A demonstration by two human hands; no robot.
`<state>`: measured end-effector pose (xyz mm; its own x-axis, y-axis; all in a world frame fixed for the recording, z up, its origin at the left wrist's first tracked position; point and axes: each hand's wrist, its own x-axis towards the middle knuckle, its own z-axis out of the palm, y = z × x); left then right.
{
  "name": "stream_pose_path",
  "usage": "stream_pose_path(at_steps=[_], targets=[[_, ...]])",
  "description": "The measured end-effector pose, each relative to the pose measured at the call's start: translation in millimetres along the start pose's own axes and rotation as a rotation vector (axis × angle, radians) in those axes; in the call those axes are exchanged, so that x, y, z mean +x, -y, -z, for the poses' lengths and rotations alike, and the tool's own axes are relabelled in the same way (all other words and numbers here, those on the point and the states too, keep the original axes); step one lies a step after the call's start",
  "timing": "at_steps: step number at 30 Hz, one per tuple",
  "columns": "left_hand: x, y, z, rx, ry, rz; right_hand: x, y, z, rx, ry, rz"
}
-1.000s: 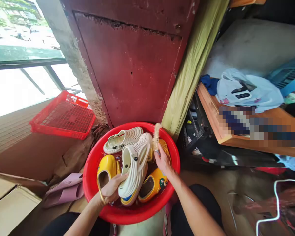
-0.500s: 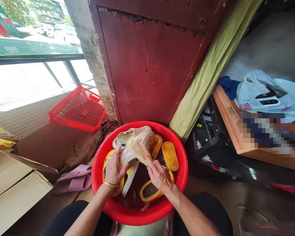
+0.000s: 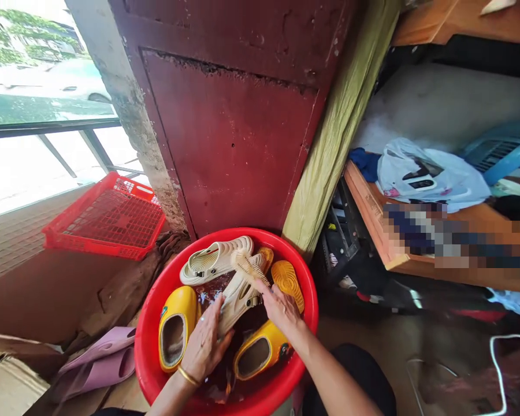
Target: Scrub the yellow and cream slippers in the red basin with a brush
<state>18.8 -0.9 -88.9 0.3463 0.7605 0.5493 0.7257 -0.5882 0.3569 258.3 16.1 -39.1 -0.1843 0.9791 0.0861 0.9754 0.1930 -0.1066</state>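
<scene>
While the left hand (image 3: 203, 342), partly curled, grips a cream clog (image 3: 237, 303) by its near end, the right hand (image 3: 281, 309) closes around a scrubbing brush (image 3: 245, 267) over its toe. Below, a red basin (image 3: 145, 349) of dark water (image 3: 247, 323) holds a matching clog (image 3: 214, 260) and yellow clogs (image 3: 179, 297); purple slippers (image 3: 112, 370) lie just left.

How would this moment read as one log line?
left hand: holds white clog | right hand: holds brush over it | red tub: yellow shoes, second clog | beside tub: pink slippers
</scene>
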Motion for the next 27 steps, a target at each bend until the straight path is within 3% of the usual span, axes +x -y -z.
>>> stream_pose_path(at_steps=[3,6,9,11,14,18,21,24,27], targets=[[-3.0,-6.8,-8.7,-0.108,0.069,-0.044,10.1,-21.5,-0.1,0.064,-0.027,-0.122],[-9.1,-8.9,-25.7,-0.135,0.081,0.08,5.2,-23.9,0.4,0.092,-0.082,-0.13],[-17.2,-2.2,-41.6,-0.12,0.172,0.232,-12.3,-7.1,3.1,0.058,-0.108,0.005],[-20.6,3.8,-45.3,-0.079,0.239,0.263,-24.3,5.3,6.4,0.035,-0.107,0.147],[-18.3,6.8,-36.6,0.009,0.211,0.205,-28.7,7.7,13.2,0.012,-0.078,0.238],[-4.2,-3.6,-13.8,0.032,0.23,0.088,-7.3,-22.0,19.1,-0.024,-0.022,-0.012],[1.5,-9.0,-7.1,-0.059,0.319,0.113,-0.5,-32.1,13.7,-0.017,-0.025,-0.122],[-1.1,-2.1,-10.1,-0.223,0.309,0.207,-17.2,-5.8,1.0,0.021,-0.007,-0.073],[-5.3,9.4,-13.0,-0.399,0.215,0.369,-37.9,27.9,-9.0,0.061,0.045,0.165]])
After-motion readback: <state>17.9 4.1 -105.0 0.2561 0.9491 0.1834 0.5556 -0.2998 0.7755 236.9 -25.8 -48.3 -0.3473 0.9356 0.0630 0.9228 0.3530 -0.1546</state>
